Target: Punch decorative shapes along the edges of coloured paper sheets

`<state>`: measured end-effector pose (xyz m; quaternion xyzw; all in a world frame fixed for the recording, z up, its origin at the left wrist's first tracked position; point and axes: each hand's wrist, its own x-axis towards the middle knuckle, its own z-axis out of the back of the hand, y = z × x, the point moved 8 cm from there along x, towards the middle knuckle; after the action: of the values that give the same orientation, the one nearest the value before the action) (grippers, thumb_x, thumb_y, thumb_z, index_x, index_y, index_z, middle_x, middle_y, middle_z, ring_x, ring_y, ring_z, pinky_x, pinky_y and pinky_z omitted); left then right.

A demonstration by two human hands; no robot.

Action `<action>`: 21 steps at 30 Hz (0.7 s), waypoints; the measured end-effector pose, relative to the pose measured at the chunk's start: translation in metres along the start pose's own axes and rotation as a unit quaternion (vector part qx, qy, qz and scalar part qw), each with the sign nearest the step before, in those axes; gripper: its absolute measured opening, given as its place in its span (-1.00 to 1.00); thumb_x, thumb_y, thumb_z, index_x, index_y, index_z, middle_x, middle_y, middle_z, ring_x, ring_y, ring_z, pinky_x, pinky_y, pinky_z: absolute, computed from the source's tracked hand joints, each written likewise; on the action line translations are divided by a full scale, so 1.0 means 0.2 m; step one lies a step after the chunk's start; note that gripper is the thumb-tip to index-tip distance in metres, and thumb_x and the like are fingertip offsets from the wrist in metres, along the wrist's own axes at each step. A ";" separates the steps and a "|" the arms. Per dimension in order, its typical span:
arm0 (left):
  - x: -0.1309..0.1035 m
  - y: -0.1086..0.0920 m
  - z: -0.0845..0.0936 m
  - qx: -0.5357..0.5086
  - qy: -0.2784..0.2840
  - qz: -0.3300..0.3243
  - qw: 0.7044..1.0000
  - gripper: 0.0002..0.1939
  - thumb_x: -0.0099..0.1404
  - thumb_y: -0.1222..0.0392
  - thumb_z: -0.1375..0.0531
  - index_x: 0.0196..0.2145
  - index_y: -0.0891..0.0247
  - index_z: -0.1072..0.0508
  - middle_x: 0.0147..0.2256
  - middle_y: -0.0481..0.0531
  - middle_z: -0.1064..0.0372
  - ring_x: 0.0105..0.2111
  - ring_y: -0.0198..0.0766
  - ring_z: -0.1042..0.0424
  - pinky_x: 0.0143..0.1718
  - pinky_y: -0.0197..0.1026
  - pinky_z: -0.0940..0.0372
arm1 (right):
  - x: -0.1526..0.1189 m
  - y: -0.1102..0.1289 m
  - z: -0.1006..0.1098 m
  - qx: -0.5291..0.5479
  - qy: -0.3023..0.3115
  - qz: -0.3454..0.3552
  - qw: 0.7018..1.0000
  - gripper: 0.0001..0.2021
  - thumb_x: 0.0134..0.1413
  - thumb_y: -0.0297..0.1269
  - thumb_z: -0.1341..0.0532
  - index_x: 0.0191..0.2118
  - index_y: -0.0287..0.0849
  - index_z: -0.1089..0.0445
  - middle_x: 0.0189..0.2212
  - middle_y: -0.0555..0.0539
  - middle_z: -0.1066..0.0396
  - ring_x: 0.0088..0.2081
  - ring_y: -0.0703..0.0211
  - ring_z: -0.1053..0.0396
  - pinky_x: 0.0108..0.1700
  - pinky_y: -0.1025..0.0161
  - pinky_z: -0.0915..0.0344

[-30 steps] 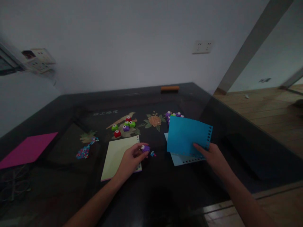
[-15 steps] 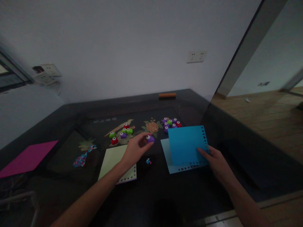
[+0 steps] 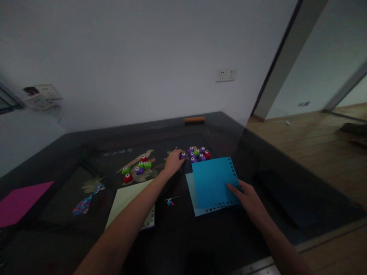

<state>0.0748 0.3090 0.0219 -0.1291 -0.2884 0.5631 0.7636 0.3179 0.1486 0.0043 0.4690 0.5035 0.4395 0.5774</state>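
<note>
My left hand point(image 3: 173, 163) reaches over the table and pinches a purple craft punch point(image 3: 182, 156) with a white eye-like button. The punch is just left of a cluster of purple, green and red craft punches point(image 3: 196, 152). In my right hand point(image 3: 249, 198) is the right side of a blue sheet of paper point(image 3: 213, 181), with small holes punched along its right and lower edges. A paler blue sheet point(image 3: 190, 186) lies partly beneath it. Below my left forearm, a pale yellow-green sheet point(image 3: 126, 196) is partly hidden; its edge also has holes.
Another group of craft punches point(image 3: 139, 170) sits left of centre. Punched paper bits point(image 3: 170, 202) lie between the sheets, with a larger pile point(image 3: 83, 205) further left. A magenta sheet point(image 3: 24, 200) is at far left, and an orange-brown stick point(image 3: 195, 120) near the wall.
My left hand has carried the purple punch forward, from above the table's middle to the edge of the right cluster. My right hand still holds the blue sheet. The view has shifted slightly.
</note>
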 end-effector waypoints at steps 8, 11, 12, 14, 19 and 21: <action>0.12 0.07 -0.09 0.036 -0.006 0.045 0.998 -0.78 0.14 0.32 -0.19 -0.21 0.26 -0.45 -0.22 0.11 -0.41 -0.20 -0.16 -0.38 -0.16 -0.20 -0.24 | 0.01 -0.02 0.01 -0.028 0.009 0.005 1.000 -0.66 -0.08 -0.01 -0.24 -0.30 -0.21 -0.43 -0.39 -0.08 -0.53 -0.38 -0.05 -0.48 -0.28 0.03 -0.41; 0.15 0.06 -0.10 0.039 -0.008 0.050 0.998 -0.77 0.15 0.31 -0.19 -0.19 0.26 -0.44 -0.20 0.12 -0.39 -0.19 -0.16 -0.37 -0.17 -0.21 -0.23 | 0.01 -0.01 0.01 -0.027 0.004 0.006 1.000 -0.63 -0.10 0.01 -0.25 -0.31 -0.22 -0.42 -0.38 -0.09 -0.53 -0.38 -0.04 -0.48 -0.27 0.03 -0.40; 0.15 0.06 -0.11 0.038 -0.009 0.050 0.998 -0.77 0.16 0.31 -0.19 -0.18 0.26 -0.44 -0.19 0.12 -0.39 -0.18 -0.17 -0.37 -0.17 -0.21 -0.23 | 0.01 0.00 0.01 -0.025 0.003 0.007 1.000 -0.63 -0.11 0.02 -0.25 -0.30 -0.22 -0.43 -0.38 -0.10 -0.53 -0.38 -0.05 -0.48 -0.27 0.03 -0.40; 0.16 0.06 -0.11 0.037 -0.011 0.050 0.998 -0.77 0.16 0.31 -0.18 -0.17 0.27 -0.43 -0.18 0.13 -0.38 -0.18 -0.17 -0.37 -0.17 -0.20 -0.23 | 0.01 0.00 0.01 -0.026 0.000 0.008 1.000 -0.62 -0.11 0.01 -0.25 -0.29 -0.23 -0.43 -0.37 -0.11 -0.53 -0.37 -0.05 -0.48 -0.26 0.02 -0.40; 0.12 0.06 -0.10 0.034 -0.008 0.044 0.998 -0.77 0.17 0.30 -0.18 -0.17 0.27 -0.43 -0.19 0.12 -0.39 -0.18 -0.18 -0.38 -0.16 -0.20 -0.24 | 0.02 -0.03 0.03 -0.034 -0.004 0.005 0.999 -0.64 -0.06 -0.02 -0.23 -0.25 -0.22 -0.42 -0.35 -0.10 -0.53 -0.37 -0.04 -0.48 -0.24 0.02 -0.40; 0.11 0.06 -0.10 0.034 -0.006 0.040 0.999 -0.78 0.17 0.31 -0.18 -0.18 0.26 -0.44 -0.20 0.11 -0.39 -0.18 -0.18 -0.38 -0.15 -0.20 -0.24 | 0.02 -0.03 0.04 -0.037 -0.011 0.010 0.999 -0.65 -0.07 -0.02 -0.24 -0.27 -0.22 -0.43 -0.35 -0.10 -0.53 -0.36 -0.04 -0.48 -0.24 0.02 -0.40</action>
<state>0.0816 0.3357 0.0072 -0.1110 -0.2679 0.6037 0.7426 0.3264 0.1515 -0.0029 0.4571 0.4760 0.4580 0.5956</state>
